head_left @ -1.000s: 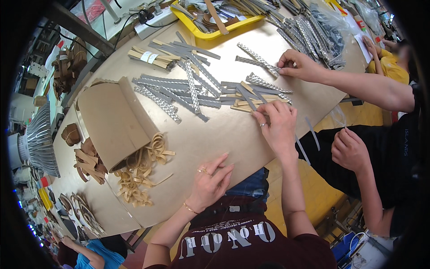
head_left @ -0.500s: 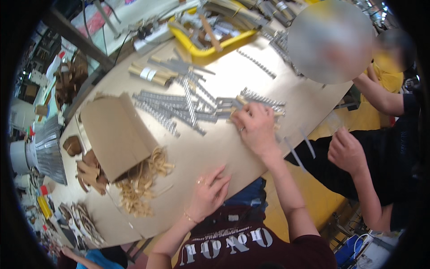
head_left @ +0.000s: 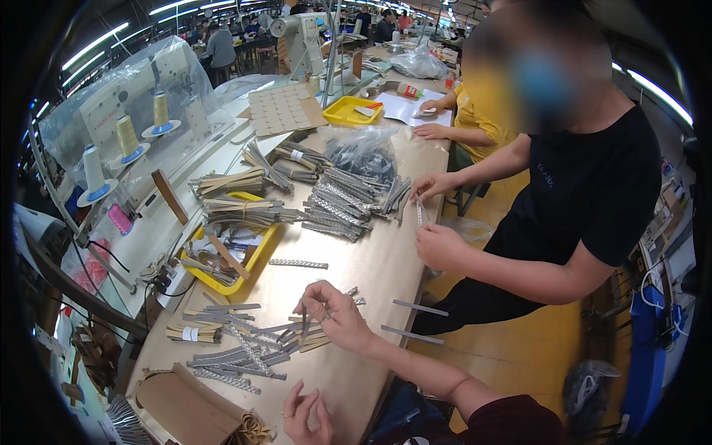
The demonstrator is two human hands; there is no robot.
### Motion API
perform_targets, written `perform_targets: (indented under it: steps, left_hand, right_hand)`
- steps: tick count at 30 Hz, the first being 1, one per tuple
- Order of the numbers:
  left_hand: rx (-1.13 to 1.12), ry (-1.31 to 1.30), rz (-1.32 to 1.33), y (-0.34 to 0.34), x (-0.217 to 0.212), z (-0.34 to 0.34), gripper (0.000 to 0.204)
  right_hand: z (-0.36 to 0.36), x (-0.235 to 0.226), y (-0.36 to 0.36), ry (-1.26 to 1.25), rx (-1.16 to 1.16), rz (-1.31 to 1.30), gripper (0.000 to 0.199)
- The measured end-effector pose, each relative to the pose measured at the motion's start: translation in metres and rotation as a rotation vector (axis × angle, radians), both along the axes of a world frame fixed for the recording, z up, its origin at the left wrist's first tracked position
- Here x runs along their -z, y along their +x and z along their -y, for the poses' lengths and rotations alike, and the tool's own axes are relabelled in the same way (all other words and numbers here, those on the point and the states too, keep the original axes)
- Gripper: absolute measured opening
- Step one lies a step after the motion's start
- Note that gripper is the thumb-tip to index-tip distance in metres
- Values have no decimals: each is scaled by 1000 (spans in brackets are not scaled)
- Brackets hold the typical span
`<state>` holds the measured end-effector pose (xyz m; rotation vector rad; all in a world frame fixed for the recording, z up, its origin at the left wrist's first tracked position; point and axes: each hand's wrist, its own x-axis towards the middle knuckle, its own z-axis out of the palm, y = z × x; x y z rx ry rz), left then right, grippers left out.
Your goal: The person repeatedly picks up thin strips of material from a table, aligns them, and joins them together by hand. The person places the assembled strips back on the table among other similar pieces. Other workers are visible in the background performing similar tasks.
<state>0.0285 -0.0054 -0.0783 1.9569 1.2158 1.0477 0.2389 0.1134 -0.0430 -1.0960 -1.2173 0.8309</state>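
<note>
Raised over the near part of the table, my right hand point(head_left: 337, 315) pinches a thin grey strip point(head_left: 305, 326) that hangs down from the fingertips. Under and beside it lies a loose spread of grey plain and braided strips point(head_left: 248, 356), some showing tan sides. My left hand point(head_left: 305, 417) rests lower in view, its fingers apart and nothing in them. A banded bundle of tan strips point(head_left: 194, 334) lies left of the spread. Farther off, a single braided strip point(head_left: 298, 263) lies alone.
A yellow tray point(head_left: 256, 256) of scraps and large strip piles point(head_left: 337, 204) stand beyond. A brown paper bag point(head_left: 185, 411) sits near left. On the right, a co-worker in black point(head_left: 564, 200) holds a braided strip point(head_left: 420, 213); two grey strips point(head_left: 415, 334) overhang the table edge.
The view has swung up toward the far end of the table. My right hand has come up off the strips with one strip in its fingers. The co-worker's hands now hold a braided strip.
</note>
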Motion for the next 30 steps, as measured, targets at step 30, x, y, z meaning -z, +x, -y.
perform_targets:
  steps: [30]
  left_hand:
    - [-98,377,-84,32,-81,-32,32]
  right_hand:
    - [93,-46,3,-192,-353,-15,9]
